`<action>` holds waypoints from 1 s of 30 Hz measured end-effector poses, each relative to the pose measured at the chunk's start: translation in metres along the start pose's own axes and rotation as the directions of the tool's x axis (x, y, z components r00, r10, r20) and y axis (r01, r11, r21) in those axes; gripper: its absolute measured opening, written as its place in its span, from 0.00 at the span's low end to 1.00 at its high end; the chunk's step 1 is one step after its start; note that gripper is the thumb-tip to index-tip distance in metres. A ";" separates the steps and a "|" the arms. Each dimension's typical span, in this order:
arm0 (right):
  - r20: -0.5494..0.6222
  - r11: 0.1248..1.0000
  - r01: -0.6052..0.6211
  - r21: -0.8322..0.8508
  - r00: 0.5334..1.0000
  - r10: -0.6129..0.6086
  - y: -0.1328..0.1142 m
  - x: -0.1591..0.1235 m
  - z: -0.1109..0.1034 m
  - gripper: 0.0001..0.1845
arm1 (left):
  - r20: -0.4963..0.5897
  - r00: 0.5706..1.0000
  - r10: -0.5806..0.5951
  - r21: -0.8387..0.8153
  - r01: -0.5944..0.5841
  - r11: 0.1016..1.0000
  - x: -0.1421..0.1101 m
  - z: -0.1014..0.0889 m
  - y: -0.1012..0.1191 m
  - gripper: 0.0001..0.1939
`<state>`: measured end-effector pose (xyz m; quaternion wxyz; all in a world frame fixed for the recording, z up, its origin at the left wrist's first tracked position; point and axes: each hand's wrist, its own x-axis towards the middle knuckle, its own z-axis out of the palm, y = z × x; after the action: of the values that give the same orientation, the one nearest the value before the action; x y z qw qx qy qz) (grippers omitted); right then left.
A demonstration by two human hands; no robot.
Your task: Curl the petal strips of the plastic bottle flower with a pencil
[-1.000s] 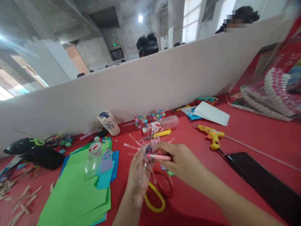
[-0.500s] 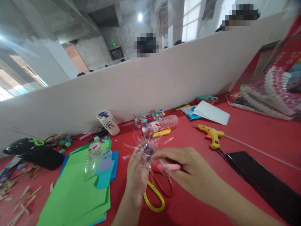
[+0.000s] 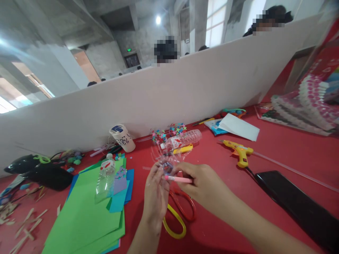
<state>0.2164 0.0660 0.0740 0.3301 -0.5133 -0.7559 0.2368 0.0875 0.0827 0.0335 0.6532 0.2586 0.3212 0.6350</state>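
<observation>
My left hand (image 3: 156, 187) is closed around a clear plastic piece with cut strips fanning out, which looks like a cut bottle part (image 3: 173, 157). A dark purple ring (image 3: 167, 168) sits at its middle. My right hand (image 3: 203, 180) is closed on a slim pink pen (image 3: 180, 179), held level, its left end close to my left fingers. The right fingertips meet the plastic piece beside the ring. Under both hands lie scissors (image 3: 176, 225) with one yellow and one red handle loop; their blades are hidden.
Left are green paper sheets (image 3: 87, 208) with a clear bottle (image 3: 105, 178) on top. A paper cup (image 3: 122, 138), another bottle (image 3: 182, 139) and a yellow cutter (image 3: 183, 149) lie along the white partition (image 3: 132, 102). At right are a glue gun (image 3: 239, 151) and a black phone-like slab (image 3: 291, 204).
The pink pen has swung round and moved left, its end now near my left fingers. The plastic piece has turned slightly, and its strips point differently.
</observation>
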 end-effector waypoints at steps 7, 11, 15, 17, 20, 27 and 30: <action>-0.033 0.998 0.047 -0.040 0.998 -0.049 0.005 0.001 0.008 0.11 | 0.002 1.000 -0.028 0.004 0.028 1.000 0.001 -0.004 -0.002 0.11; -0.040 0.998 0.057 0.001 0.998 -0.057 0.006 0.000 0.011 0.12 | -0.020 0.999 -0.049 -0.022 0.049 0.999 -0.002 -0.003 0.000 0.13; -0.034 0.998 0.058 -0.011 0.998 -0.058 0.005 -0.002 0.012 0.08 | -0.053 0.997 -0.062 -0.034 0.061 0.998 -0.003 -0.003 0.001 0.13; -0.024 0.998 0.060 -0.023 0.998 -0.061 0.006 -0.001 0.012 0.06 | -0.049 0.997 -0.059 -0.022 0.058 0.998 -0.003 -0.002 0.002 0.13; -0.003 0.997 0.070 -0.043 0.998 -0.070 0.006 0.000 0.010 0.07 | -0.031 0.998 -0.059 -0.015 0.058 0.998 -0.002 -0.002 0.001 0.12; 0.076 0.990 0.060 -0.127 0.996 -0.051 0.001 -0.002 0.003 0.08 | -0.038 0.996 -0.085 -0.006 0.085 0.996 -0.002 -0.001 -0.002 0.08; 0.055 0.992 0.049 -0.117 0.998 -0.042 0.002 -0.002 0.003 0.09 | -0.045 0.995 -0.090 -0.031 0.089 0.996 -0.002 -0.001 -0.002 0.10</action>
<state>0.2155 0.0648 0.0701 0.2848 -0.5083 -0.7884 0.1974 0.0882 0.0808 0.0315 0.6771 0.2195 0.3385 0.6155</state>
